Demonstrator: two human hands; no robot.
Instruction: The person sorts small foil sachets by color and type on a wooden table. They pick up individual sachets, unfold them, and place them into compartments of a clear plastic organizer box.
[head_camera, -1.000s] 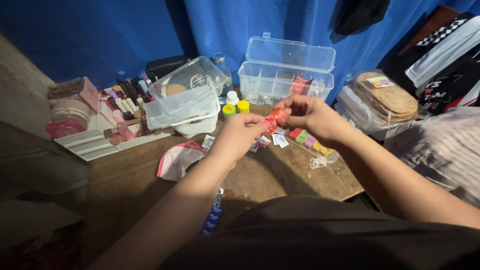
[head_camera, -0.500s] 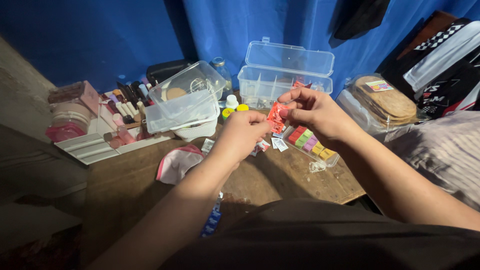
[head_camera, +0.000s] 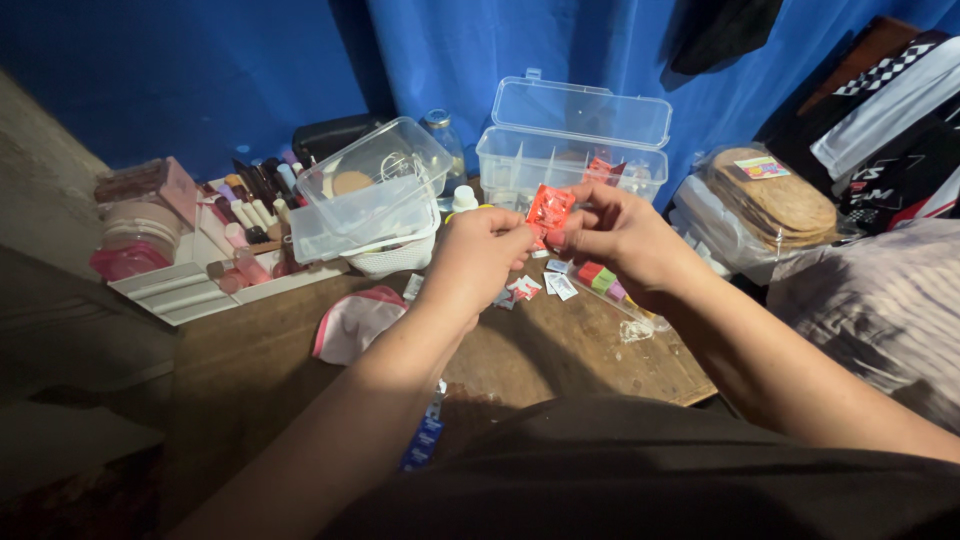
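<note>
Both my hands meet above the wooden table (head_camera: 560, 350), pinching a small red sachet (head_camera: 549, 208) between them. My left hand (head_camera: 478, 258) grips its lower left edge and my right hand (head_camera: 620, 238) holds its right side. Just behind the sachet stands an open clear divided plastic box (head_camera: 572, 150) with a red packet inside. Under my hands lie several small sachets (head_camera: 530, 288) and a row of coloured blocks in a clear wrapper (head_camera: 606, 286).
A clear lidded container (head_camera: 370, 190) sits on a white basket at the left. A white organiser tray with cosmetics (head_camera: 215, 250) is further left. A pink pouch (head_camera: 352, 322) lies on the table. A bagged round item (head_camera: 770, 195) rests at the right. Blue curtain behind.
My hands lifted the red sachet a little and turned it so its flat face shows more; my view has shifted slightly closer to the table.
</note>
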